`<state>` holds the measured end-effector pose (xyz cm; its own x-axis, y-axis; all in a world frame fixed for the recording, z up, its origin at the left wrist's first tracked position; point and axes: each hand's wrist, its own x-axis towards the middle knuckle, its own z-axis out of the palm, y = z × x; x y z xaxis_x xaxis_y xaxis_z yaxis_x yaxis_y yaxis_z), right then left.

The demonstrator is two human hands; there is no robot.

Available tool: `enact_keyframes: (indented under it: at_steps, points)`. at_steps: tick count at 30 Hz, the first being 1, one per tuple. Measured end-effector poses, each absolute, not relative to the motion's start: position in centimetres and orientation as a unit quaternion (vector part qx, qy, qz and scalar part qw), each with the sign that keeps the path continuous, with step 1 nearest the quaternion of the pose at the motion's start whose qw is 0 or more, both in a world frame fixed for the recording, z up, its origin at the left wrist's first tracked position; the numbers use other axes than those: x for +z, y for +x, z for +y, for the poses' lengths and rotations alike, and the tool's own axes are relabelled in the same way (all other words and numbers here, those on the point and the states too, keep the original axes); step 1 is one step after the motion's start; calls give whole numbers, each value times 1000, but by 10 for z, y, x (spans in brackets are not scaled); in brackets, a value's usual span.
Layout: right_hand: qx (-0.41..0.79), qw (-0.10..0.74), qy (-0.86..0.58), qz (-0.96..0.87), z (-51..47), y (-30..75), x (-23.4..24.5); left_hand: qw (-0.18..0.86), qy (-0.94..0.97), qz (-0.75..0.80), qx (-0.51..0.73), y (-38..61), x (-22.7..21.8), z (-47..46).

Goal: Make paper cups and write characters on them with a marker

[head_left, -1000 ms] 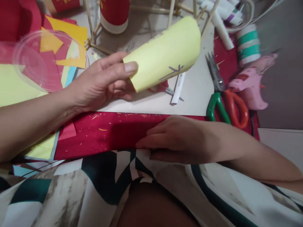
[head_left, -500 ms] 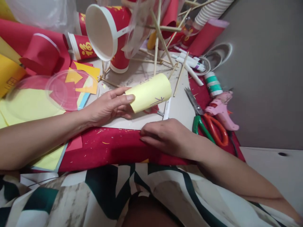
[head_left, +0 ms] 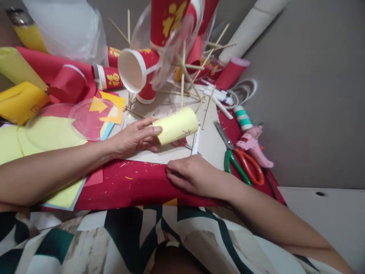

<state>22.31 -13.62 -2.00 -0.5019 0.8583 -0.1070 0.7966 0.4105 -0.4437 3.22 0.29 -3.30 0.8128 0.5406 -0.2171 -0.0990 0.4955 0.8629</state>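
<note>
My left hand (head_left: 139,137) grips one end of a rolled yellow paper tube (head_left: 179,126), thumb on top and fingers beneath. Dark pen marks run along the tube, which is tilted slightly up to the right above a pale board (head_left: 209,146). Below it, my right hand (head_left: 190,173) rests at the board's front edge with its fingers curled closed; whatever they may hold is hidden. A slim white stick (head_left: 195,141) lies just beyond that hand. Partly covered by the tube is a small red-handled tool (head_left: 179,142) with a metal tip.
Scissors (head_left: 228,146) with green and orange handles and a pink glue gun (head_left: 255,144) lie at right. A frame of wooden sticks (head_left: 185,72) and red paper cups (head_left: 135,70) stand behind. Clear plastic discs (head_left: 94,120) and coloured paper (head_left: 54,131) cover the left.
The camera view has tilted up and shifted, bringing more of the back into sight. Both hands keep nearly the same pose, with the tube still in the left.
</note>
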Motion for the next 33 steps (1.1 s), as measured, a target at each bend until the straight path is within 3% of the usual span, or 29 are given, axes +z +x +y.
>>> enact_keyframes:
  at_steps: [3, 9, 12, 19, 29, 33]
  points:
    - [278, 198, -510, -790, -136, 224, -11, 838, 452, 239, 192, 31, -35, 4]
    - [257, 512, -593, -565, -142, 232, 17, 839, 450, 235, 196, 29, -37, 6]
    - [238, 593, -592, -492, -135, 241, 21, 834, 452, 241, 204, 29, -37, 5]
    - [341, 536, -598, -489, -103, 253, 10, 788, 508, 248, 245, 27, -32, 4]
    - [451, 549, -530, -464, -97, 237, -21, 696, 636, 235, 237, 25, -30, -2]
    - [479, 557, -498, -461, -106, 239, -20, 704, 635, 225, 223, 24, -29, -3]
